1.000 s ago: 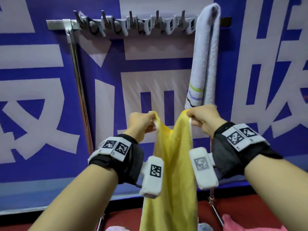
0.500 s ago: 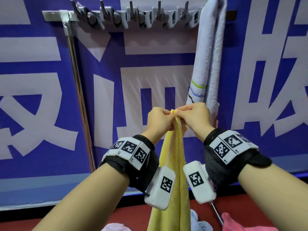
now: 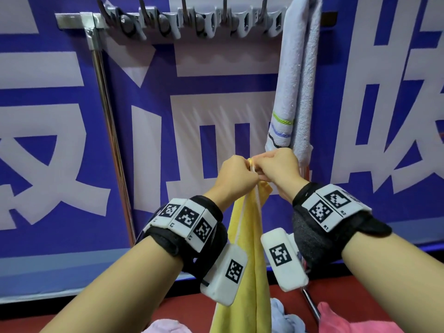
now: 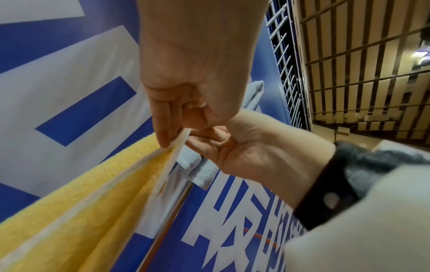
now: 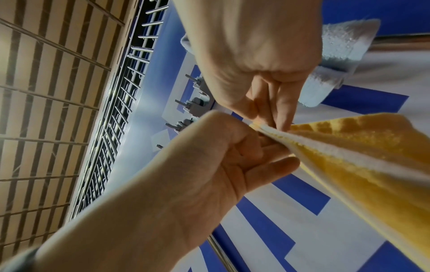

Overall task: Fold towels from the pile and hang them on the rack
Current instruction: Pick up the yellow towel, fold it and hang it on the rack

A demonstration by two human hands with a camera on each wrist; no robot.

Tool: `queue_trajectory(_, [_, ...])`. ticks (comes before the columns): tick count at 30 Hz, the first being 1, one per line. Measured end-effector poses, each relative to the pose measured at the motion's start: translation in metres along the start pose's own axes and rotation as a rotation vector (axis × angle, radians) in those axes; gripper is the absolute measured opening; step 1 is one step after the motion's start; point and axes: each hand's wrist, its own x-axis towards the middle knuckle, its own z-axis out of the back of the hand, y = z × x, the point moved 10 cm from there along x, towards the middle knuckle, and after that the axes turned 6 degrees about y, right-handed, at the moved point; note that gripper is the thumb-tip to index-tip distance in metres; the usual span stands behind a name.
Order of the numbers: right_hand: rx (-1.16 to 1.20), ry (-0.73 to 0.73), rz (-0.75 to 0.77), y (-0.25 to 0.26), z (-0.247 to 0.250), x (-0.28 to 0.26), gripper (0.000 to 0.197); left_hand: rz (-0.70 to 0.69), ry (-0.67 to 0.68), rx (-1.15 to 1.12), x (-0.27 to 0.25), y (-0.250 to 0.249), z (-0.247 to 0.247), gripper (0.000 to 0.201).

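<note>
both hands (image 3: pixel 257 175) pinching yellow towel (image 3: pixel 242 272) edges

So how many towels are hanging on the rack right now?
1: a pale blue striped towel draped over the rack's right end. The yellow towel is not hung; left hand and right hand pinch its top edge together below the hooks.

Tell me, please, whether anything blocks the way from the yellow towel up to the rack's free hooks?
Nothing visible does. Both hands pinch the yellow towel below the rack; its hooks left of the hung white towel are bare, with only open banner between.
</note>
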Motion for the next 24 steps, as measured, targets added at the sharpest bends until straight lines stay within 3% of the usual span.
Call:
queue_trajectory(2, [-0.016, 0.007, -0.009, -0.002, -0.001, 0.002, 0.016, 0.044, 0.09, 0.002, -0.004, -0.004, -0.006, 0.02])
queue_trajectory(6, [-0.067, 0.031, 0.026, 0.0, 0.001, 0.004, 0.007, 0.152, 0.414, -0.385, -0.024, -0.01, -0.025, 0.025])
queue_trajectory(8, [-0.107, 0.054, 0.052, 0.001, 0.001, 0.004, 0.004, 0.222, 0.482, -0.514, -0.029, -0.006, -0.026, 0.026])
queue_trajectory(19, [-0.651, 0.013, 0.252, 0.03, -0.011, -0.008, 0.013, 0.348, 0.499, -0.598, -0.026, 0.004, -0.021, 0.03])
queue_trajectory(24, [-0.489, 0.002, 0.195, 0.019, 0.004, -0.006, 0.01, 0.329, 0.354, -0.543, -0.023, 0.011, -0.016, 0.027])
